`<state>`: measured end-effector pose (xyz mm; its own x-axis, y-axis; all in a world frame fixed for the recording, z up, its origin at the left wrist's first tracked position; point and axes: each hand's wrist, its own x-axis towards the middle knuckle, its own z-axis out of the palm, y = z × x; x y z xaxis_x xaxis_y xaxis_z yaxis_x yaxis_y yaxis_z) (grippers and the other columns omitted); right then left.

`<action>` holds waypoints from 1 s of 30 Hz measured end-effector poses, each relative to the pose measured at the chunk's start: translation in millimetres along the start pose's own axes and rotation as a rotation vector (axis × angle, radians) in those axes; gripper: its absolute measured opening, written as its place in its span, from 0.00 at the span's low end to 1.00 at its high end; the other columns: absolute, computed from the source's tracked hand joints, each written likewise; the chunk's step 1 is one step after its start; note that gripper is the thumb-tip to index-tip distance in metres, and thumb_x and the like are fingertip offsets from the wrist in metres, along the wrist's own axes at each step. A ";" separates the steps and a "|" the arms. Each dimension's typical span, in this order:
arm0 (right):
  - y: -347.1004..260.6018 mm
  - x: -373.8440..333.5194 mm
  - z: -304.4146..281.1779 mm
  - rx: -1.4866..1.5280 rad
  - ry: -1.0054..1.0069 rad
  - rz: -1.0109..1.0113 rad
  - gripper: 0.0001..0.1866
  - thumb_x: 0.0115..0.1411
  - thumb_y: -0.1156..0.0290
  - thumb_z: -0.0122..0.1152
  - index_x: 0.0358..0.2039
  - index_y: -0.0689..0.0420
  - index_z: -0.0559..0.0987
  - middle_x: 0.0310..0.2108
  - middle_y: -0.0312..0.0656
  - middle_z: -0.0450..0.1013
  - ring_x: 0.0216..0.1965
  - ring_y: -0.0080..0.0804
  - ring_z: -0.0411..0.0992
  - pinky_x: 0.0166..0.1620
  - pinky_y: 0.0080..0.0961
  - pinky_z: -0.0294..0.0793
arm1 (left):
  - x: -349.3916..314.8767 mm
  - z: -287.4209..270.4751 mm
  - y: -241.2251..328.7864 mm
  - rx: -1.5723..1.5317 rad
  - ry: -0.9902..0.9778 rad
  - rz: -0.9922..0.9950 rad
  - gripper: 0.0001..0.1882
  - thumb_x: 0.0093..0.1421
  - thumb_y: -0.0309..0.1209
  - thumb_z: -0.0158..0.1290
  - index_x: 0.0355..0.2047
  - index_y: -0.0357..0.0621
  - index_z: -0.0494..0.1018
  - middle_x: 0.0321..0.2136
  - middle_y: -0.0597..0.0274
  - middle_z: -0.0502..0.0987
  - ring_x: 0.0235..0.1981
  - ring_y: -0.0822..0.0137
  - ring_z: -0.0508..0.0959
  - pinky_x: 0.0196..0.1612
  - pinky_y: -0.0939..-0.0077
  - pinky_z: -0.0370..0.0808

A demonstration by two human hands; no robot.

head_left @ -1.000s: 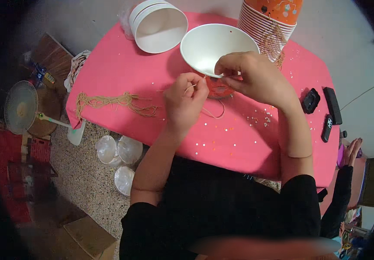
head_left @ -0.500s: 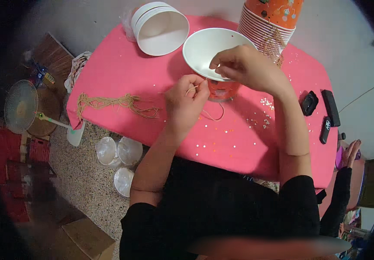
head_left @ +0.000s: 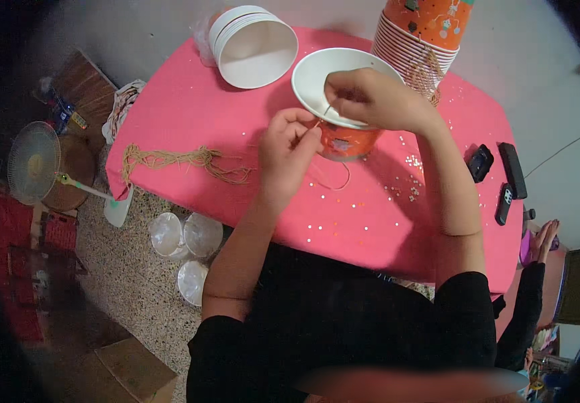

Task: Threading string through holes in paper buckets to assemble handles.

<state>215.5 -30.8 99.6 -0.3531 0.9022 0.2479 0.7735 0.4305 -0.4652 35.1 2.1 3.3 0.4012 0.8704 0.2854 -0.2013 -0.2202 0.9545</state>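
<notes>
An orange paper bucket (head_left: 347,142) with a white inside and printed pictures stands tilted toward me on the pink table. My left hand (head_left: 284,151) is at its near left rim, outside, thumb and forefinger pinching a thin tan string. The string's loose tail (head_left: 348,180) curls on the table below the bucket. My right hand (head_left: 380,101) reaches over the rim into the bucket's mouth, its fingers closed on a short end of the string that shows against the white wall. Whether the string passes through a hole there is hidden by my fingers.
Cut tan strings (head_left: 182,158) lie in a bundle at left. White buckets (head_left: 258,57) lie nested at the back left; a tall orange stack (head_left: 414,57) stands back right. Small white dots (head_left: 413,181) are scattered. A black tray (head_left: 480,163) and remote (head_left: 504,203) lie right. A co-worker's hand (head_left: 545,238) shows far right.
A string end now shows between my right fingers inside the bucket. My left fingers have loosened a little at the rim. The bucket appears slightly further right.
</notes>
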 end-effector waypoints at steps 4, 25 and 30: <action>3.8 -21.5 -18.3 0.179 0.310 0.100 0.04 0.60 0.73 0.49 0.31 0.60 0.69 0.23 0.33 0.65 0.25 0.19 0.65 0.30 0.18 0.67 | -1.7 -22.4 -0.8 -0.298 -0.230 -0.081 0.12 0.60 0.25 0.49 0.44 0.35 0.66 0.20 0.67 0.72 0.22 0.77 0.71 0.30 0.82 0.69; -28.6 -139.6 -94.3 0.856 0.608 -0.724 0.20 0.61 0.59 0.45 0.35 0.67 0.72 0.25 0.48 0.67 0.20 0.34 0.63 0.25 0.29 0.68 | -10.7 -45.3 2.5 -0.511 -0.347 -0.175 0.10 0.59 0.22 0.45 0.40 0.36 0.73 0.23 0.62 0.71 0.25 0.67 0.73 0.30 0.75 0.72; -69.8 -100.9 -43.1 0.314 0.832 -0.134 0.13 0.56 0.64 0.59 0.27 0.62 0.74 0.25 0.42 0.71 0.23 0.26 0.66 0.27 0.21 0.63 | -10.5 -40.5 15.7 -0.685 -0.494 -0.163 0.15 0.59 0.21 0.43 0.46 0.37 0.72 0.37 0.51 0.78 0.35 0.60 0.79 0.36 0.72 0.76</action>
<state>219.8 -153.1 143.7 0.1598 0.5846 0.7955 0.5301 0.6289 -0.5687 -8.5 7.4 11.7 0.7830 0.5416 0.3060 -0.5386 0.3440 0.7692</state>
